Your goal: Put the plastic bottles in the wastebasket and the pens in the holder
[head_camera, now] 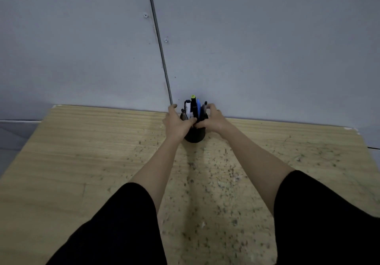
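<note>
A black round pen holder (195,136) stands at the far edge of the wooden table, close to the wall. Several pens (193,108) stick up out of it, among them a white marker, a black one with a yellow-green cap and a blue one. My left hand (177,123) wraps the holder's left side and my right hand (211,118) wraps its right side, thumbs meeting at the front rim. Both hands grip the holder. No plastic bottle or wastebasket is in view.
The light wooden table (82,162) is speckled with dark flecks across its middle and right. A grey panelled wall (267,49) with a vertical seam rises directly behind the holder. The floor shows past the table's left edge.
</note>
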`<state>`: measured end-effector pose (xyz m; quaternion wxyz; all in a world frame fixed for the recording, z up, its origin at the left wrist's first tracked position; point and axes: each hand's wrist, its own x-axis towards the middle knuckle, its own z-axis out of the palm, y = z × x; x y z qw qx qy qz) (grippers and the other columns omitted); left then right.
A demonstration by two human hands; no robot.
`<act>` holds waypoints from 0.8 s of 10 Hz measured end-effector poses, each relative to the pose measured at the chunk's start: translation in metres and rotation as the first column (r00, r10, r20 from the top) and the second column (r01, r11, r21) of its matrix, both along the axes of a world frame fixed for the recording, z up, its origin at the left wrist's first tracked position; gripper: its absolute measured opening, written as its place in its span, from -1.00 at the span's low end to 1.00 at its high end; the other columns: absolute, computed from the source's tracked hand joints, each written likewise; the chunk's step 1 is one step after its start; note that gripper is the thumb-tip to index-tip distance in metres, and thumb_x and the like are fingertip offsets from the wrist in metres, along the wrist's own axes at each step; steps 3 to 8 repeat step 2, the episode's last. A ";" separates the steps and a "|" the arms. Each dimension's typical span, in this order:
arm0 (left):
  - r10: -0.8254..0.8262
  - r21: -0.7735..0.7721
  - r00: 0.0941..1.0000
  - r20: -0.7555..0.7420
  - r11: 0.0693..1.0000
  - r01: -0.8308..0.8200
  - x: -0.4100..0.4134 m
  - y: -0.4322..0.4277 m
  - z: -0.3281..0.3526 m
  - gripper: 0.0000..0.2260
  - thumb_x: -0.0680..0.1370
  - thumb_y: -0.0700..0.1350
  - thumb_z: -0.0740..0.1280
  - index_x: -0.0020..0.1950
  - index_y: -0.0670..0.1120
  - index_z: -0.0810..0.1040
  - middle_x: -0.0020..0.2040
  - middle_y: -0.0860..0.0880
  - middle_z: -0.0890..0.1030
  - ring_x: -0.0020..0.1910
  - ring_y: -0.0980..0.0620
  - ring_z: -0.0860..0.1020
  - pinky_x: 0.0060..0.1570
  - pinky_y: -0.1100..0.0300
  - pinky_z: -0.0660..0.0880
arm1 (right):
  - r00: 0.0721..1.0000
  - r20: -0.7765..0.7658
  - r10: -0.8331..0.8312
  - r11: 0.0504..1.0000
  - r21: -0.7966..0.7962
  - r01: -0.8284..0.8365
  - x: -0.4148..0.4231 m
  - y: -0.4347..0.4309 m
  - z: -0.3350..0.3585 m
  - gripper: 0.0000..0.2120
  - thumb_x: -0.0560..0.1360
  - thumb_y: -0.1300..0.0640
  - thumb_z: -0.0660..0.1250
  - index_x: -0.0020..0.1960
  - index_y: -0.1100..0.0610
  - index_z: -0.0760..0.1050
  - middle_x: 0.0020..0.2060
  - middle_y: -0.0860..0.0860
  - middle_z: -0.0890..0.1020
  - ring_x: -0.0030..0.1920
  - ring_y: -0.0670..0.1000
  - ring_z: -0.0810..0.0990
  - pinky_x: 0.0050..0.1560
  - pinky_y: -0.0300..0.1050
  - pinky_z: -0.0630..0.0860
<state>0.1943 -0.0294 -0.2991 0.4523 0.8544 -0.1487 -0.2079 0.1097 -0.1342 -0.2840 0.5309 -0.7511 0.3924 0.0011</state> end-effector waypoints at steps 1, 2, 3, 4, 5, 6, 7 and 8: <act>0.034 -0.005 0.992 0.125 0.999 -0.034 -0.019 0.009 0.011 -0.31 0.37 -0.05 0.49 0.41 -0.08 0.25 0.36 -0.20 0.35 0.37 -0.19 0.27 0.24 -0.04 0.37 | 0.996 -0.082 0.046 0.995 -0.083 -0.052 -0.014 0.006 0.010 -0.16 0.35 0.15 0.50 0.48 0.07 0.10 0.38 0.19 0.24 0.36 0.23 0.32 0.26 0.09 0.43; 0.108 0.005 0.950 0.294 0.993 -0.114 -0.038 0.014 0.029 -0.37 0.40 -0.09 0.45 0.41 -0.14 0.27 0.38 -0.21 0.32 0.36 -0.19 0.26 0.20 0.01 0.36 | 0.984 -0.151 0.092 0.981 -0.159 -0.116 -0.025 0.011 0.028 -0.18 0.41 0.14 0.47 0.51 0.11 0.05 0.44 0.20 0.21 0.41 0.23 0.28 0.34 0.12 0.38; 0.108 0.005 0.950 0.294 0.993 -0.114 -0.038 0.014 0.029 -0.37 0.40 -0.09 0.45 0.41 -0.14 0.27 0.38 -0.21 0.32 0.36 -0.19 0.26 0.20 0.01 0.36 | 0.984 -0.151 0.092 0.981 -0.159 -0.116 -0.025 0.011 0.028 -0.18 0.41 0.14 0.47 0.51 0.11 0.05 0.44 0.20 0.21 0.41 0.23 0.28 0.34 0.12 0.38; 0.108 0.005 0.950 0.294 0.993 -0.114 -0.038 0.014 0.029 -0.37 0.40 -0.09 0.45 0.41 -0.14 0.27 0.38 -0.21 0.32 0.36 -0.19 0.26 0.20 0.01 0.36 | 0.984 -0.151 0.092 0.981 -0.159 -0.116 -0.025 0.011 0.028 -0.18 0.41 0.14 0.47 0.51 0.11 0.05 0.44 0.20 0.21 0.41 0.23 0.28 0.34 0.12 0.38; 0.108 0.005 0.950 0.294 0.993 -0.114 -0.038 0.014 0.029 -0.37 0.40 -0.09 0.45 0.41 -0.14 0.27 0.38 -0.21 0.32 0.36 -0.19 0.26 0.20 0.01 0.36 | 0.984 -0.151 0.092 0.981 -0.159 -0.116 -0.025 0.011 0.028 -0.18 0.41 0.14 0.47 0.51 0.11 0.05 0.44 0.20 0.21 0.41 0.23 0.28 0.34 0.12 0.38; 0.108 0.005 0.950 0.294 0.993 -0.114 -0.038 0.014 0.029 -0.37 0.40 -0.09 0.45 0.41 -0.14 0.27 0.38 -0.21 0.32 0.36 -0.19 0.26 0.20 0.01 0.36 | 0.984 -0.151 0.092 0.981 -0.159 -0.116 -0.025 0.011 0.028 -0.18 0.41 0.14 0.47 0.51 0.11 0.05 0.44 0.20 0.21 0.41 0.23 0.28 0.34 0.12 0.38; 0.108 0.005 0.950 0.294 0.993 -0.114 -0.038 0.014 0.029 -0.37 0.40 -0.09 0.45 0.41 -0.14 0.27 0.38 -0.21 0.32 0.36 -0.19 0.26 0.20 0.01 0.36 | 0.984 -0.151 0.092 0.981 -0.159 -0.116 -0.025 0.011 0.028 -0.18 0.41 0.14 0.47 0.51 0.11 0.05 0.44 0.20 0.21 0.41 0.23 0.28 0.34 0.12 0.38; 0.108 0.005 0.950 0.294 0.993 -0.114 -0.038 0.014 0.029 -0.37 0.40 -0.09 0.45 0.41 -0.14 0.27 0.38 -0.21 0.32 0.36 -0.19 0.26 0.20 0.01 0.36 | 0.984 -0.151 0.092 0.981 -0.159 -0.116 -0.025 0.011 0.028 -0.18 0.41 0.14 0.47 0.51 0.11 0.05 0.44 0.20 0.21 0.41 0.23 0.28 0.34 0.12 0.38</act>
